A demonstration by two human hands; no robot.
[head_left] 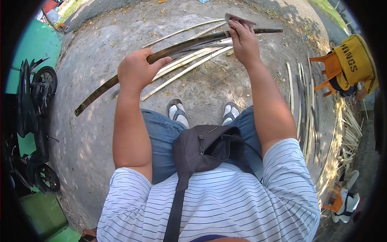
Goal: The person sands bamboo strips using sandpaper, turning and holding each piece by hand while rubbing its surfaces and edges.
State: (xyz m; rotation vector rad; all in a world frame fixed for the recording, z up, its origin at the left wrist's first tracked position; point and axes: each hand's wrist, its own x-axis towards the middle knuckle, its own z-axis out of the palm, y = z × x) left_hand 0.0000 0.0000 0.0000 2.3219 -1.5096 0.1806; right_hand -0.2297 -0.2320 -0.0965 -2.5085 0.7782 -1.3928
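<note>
A long dark bamboo strip [187, 45] stretches across in front of me, looking bowed in this wide view. My left hand [137, 69] is wrapped round it left of the middle, its thumb lying along the strip. Toward the strip's far right end, my right hand [243, 40] is closed on a flat reddish-brown piece [240, 19] with a straight edge, held against or just above the bamboo. Whether that piece is a blade or something else I cannot tell. Several pale split bamboo strips [187, 73] lie on the ground beneath.
A dark motorcycle [38, 125] is parked at the left. More bamboo strips [308, 109] lie at the right, beside a heap of split pieces [351, 127]. An orange chair [331, 66] with a yellow cloth [354, 62] stands there; a seated person [348, 199] is lower right.
</note>
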